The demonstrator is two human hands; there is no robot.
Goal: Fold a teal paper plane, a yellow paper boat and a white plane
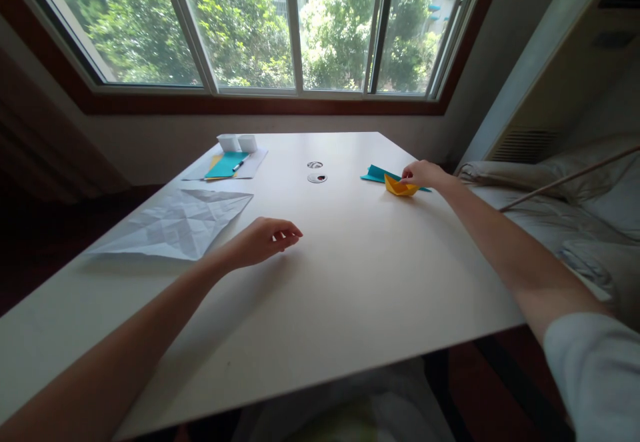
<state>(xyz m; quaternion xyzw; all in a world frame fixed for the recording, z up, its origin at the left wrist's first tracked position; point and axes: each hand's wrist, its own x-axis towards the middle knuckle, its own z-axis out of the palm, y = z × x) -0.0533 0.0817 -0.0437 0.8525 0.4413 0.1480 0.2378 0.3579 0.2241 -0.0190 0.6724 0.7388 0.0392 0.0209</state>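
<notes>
On the right of the white table point(350, 282), my right hand point(425, 173) pinches the edge of a yellow folded paper boat point(399, 188). Behind the boat lies a blue folded paper piece point(379, 173), partly hidden by the boat and my fingers; it looks like a paper plane. My left hand point(267, 239) hovers over the left middle of the table, palm down, with loosely bent fingers and nothing in them. Left of it rests a large creased white paper sheet point(175, 222).
At the far left, a white paper box point(237, 142) with two sections stands behind blue paper point(227, 164), with a pen point(241, 163) on the stack. Two small round pieces point(317, 178) lie near the far middle. A window point(295, 29) is beyond the table; bedding point(550, 209) is at right.
</notes>
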